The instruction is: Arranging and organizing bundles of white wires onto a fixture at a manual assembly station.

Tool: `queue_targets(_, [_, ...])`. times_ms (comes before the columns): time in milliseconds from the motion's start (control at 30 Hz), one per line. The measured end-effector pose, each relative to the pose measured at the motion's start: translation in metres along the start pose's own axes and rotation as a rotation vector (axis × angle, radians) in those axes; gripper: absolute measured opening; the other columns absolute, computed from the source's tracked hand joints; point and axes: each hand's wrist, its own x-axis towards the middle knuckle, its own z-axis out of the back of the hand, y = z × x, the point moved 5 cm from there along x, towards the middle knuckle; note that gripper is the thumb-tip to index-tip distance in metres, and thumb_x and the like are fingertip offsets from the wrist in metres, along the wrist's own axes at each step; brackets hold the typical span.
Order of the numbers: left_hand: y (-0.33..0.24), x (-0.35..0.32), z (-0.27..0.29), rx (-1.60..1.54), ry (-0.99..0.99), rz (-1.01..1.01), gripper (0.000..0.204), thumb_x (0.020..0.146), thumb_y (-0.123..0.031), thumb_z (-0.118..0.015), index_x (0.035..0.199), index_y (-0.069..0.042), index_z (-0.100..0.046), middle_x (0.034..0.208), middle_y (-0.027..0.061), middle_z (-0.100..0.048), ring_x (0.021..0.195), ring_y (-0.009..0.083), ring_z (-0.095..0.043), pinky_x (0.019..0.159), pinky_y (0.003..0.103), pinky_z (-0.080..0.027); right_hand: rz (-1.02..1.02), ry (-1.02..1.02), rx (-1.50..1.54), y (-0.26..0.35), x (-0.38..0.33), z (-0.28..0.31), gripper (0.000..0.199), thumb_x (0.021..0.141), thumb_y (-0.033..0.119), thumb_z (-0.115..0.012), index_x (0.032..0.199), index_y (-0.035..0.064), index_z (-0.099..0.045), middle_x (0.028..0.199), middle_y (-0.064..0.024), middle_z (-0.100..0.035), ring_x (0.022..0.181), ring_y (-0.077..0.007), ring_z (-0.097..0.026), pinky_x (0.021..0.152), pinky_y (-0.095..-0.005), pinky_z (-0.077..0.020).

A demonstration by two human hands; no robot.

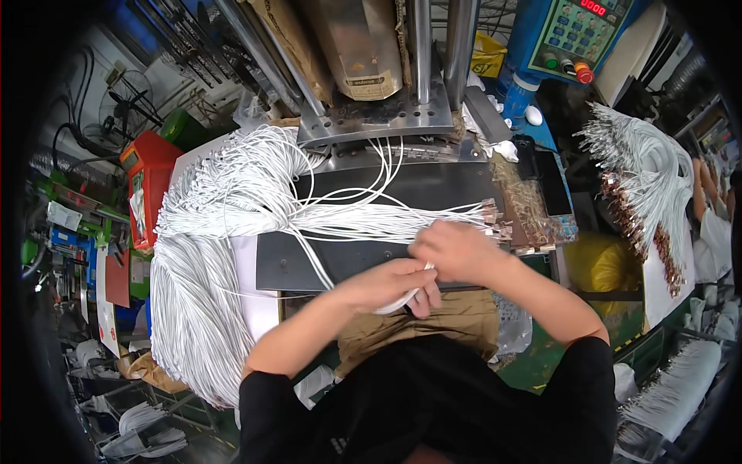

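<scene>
In front of my waist, my left hand [398,285] is closed around a few white cables [318,265] that run down from the tied bundle. A short loop of them hangs below its fingers. My right hand [457,250] is close by, fingers bent together at the cable tips; what it pinches is hidden and slightly blurred. Just beyond both hands, a bundle of white cables [363,220] lies across the dark metal plate [340,272], its copper-coloured ends [495,220] pointing right. To the left, a large heap of white cables [239,178] spreads out.
A press with steel columns [423,50] stands behind the plate. A blue control panel [576,39] with a red button is at the far right. Long cables [193,309] drape over the left table edge. More copper-ended cables [649,178] lie right, near a yellow bag [603,263].
</scene>
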Motion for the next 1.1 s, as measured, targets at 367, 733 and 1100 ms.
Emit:
queue_targets(367, [0.043, 0.012, 0.019, -0.128, -0.388, -0.054, 0.029, 0.106, -0.028, -0.05, 0.117, -0.004, -0.063, 0.07, -0.0045, -0.046, 0.057, 0.0042, -0.035, 0.052, 0.021, -0.028, -0.437, -0.259, 0.659, -0.036, 0.023, -0.015, 0.03, 0.092, 0.025, -0.068, 0.113, 0.0039, -0.064, 0.093, -0.0112, -0.066, 0.085, -0.0254, -0.065, 0.077, -0.0385, -0.052])
queue_targets(733, [-0.078, -0.022, 0.091, -0.449, -0.522, -0.546, 0.034, 0.106, -0.028, -0.052, 0.125, 0.0, -0.057, 0.071, -0.002, -0.051, 0.053, 0.0053, -0.035, 0.049, 0.021, -0.027, -0.662, 0.218, -0.222, -0.058, 0.017, 0.073, 0.036, 0.087, 0.029, -0.072, 0.115, 0.007, -0.064, 0.106, -0.013, -0.065, 0.108, -0.0297, -0.061, 0.088, -0.0447, -0.0468])
queue_targets(1100, [-0.026, 0.105, 0.149, -0.456, -0.488, -0.28, 0.032, 0.103, -0.019, -0.055, 0.127, 0.001, -0.057, 0.105, 0.0101, -0.068, 0.082, 0.0153, -0.064, 0.072, 0.027, -0.053, -0.491, 0.124, 0.204, -0.08, -0.007, -0.027, 0.034, 0.09, 0.031, -0.067, 0.116, 0.0083, -0.068, 0.104, -0.0076, -0.067, 0.106, -0.0273, -0.062, 0.087, -0.0405, -0.0477])
